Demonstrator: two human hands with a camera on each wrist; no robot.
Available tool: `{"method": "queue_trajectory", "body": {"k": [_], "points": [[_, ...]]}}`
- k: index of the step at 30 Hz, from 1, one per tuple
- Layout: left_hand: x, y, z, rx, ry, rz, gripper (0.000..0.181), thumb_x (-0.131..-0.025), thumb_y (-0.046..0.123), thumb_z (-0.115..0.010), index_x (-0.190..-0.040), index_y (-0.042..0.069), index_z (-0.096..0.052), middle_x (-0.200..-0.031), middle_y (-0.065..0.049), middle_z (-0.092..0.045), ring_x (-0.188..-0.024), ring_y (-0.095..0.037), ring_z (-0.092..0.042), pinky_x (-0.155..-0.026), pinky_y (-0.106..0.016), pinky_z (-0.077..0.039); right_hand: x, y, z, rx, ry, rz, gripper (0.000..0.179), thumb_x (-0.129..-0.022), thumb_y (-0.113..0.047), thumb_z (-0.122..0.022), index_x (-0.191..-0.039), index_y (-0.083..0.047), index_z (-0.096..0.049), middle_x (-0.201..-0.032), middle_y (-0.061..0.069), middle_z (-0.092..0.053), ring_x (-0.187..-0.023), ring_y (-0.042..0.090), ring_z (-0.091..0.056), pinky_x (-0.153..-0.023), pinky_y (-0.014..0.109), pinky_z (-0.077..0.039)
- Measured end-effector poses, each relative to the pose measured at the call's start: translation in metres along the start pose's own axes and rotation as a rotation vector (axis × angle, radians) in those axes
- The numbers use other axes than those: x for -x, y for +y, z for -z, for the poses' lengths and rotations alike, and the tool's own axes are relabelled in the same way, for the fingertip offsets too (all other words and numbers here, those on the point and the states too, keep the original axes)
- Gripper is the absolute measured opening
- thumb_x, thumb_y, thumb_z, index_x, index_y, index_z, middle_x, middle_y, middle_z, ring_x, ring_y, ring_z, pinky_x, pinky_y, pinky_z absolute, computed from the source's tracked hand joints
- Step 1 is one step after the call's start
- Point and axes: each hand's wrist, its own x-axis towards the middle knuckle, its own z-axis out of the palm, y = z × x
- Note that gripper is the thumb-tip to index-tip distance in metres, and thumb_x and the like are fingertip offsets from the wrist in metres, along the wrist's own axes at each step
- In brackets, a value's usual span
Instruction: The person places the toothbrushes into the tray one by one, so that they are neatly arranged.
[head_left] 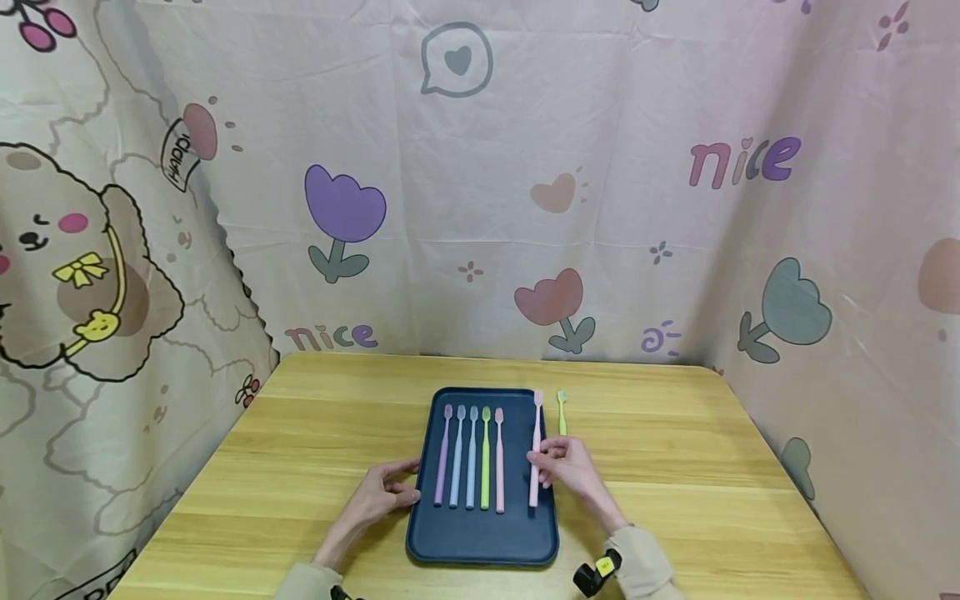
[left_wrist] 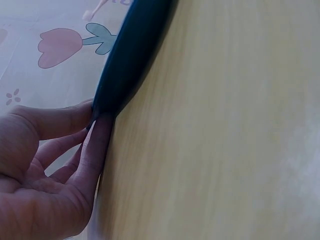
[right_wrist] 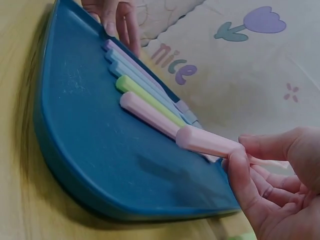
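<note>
A dark blue tray (head_left: 480, 537) lies on the table. My left hand (head_left: 375, 496) grips its left rim, thumb and fingers pinching the edge in the left wrist view. Between thumb and fingertips, my right hand (head_left: 573, 467) holds a pink toothbrush (head_left: 534, 487) over the tray's right side; its handle end hovers above the tray surface in the right wrist view. Side by side on the tray lie a purple toothbrush (head_left: 441, 475), two light blue toothbrushes (head_left: 456, 475), a green toothbrush (head_left: 485, 475) and another pink toothbrush (head_left: 500, 479), heads pointing away from me.
Beyond the tray's right edge, a yellow-green toothbrush (head_left: 562, 417) lies on the wooden table (head_left: 675, 467), partly hidden behind my right hand. A printed curtain (head_left: 465, 208) hangs along the back and both sides of the table.
</note>
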Motion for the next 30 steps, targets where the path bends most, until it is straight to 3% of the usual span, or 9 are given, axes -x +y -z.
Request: {"method": "queue_trajectory", "body": {"k": [14, 30], "points": [[0.001, 0.000, 0.001, 0.003, 0.000, 0.000, 0.065, -0.087, -0.005, -0.070, -0.143, -0.018, -0.041, -0.139, -0.040, -0.049, -0.096, -0.029, -0.072, -0.074, -0.022, -0.057, -0.007, 0.001, -0.019, 0.142, 0.034, 0.031, 0.023, -0.087, -0.007, -0.075, -0.096, 0.010, -0.061, -0.067, 0.010, -0.069, -0.049, 0.009, -0.061, -0.051, 0.033, -0.058], [0.000, 0.001, 0.000, -0.018, 0.004, 0.015, 0.065, -0.087, -0.005, -0.070, -0.144, -0.017, -0.041, -0.139, -0.040, -0.049, -0.096, -0.028, -0.072, -0.074, -0.022, -0.057, -0.013, 0.002, -0.028, 0.221, -0.013, 0.053, 0.020, -0.088, -0.007, -0.073, -0.094, 0.009, -0.063, -0.068, 0.013, -0.071, -0.050, 0.011, -0.064, -0.050, 0.032, -0.058]]}}
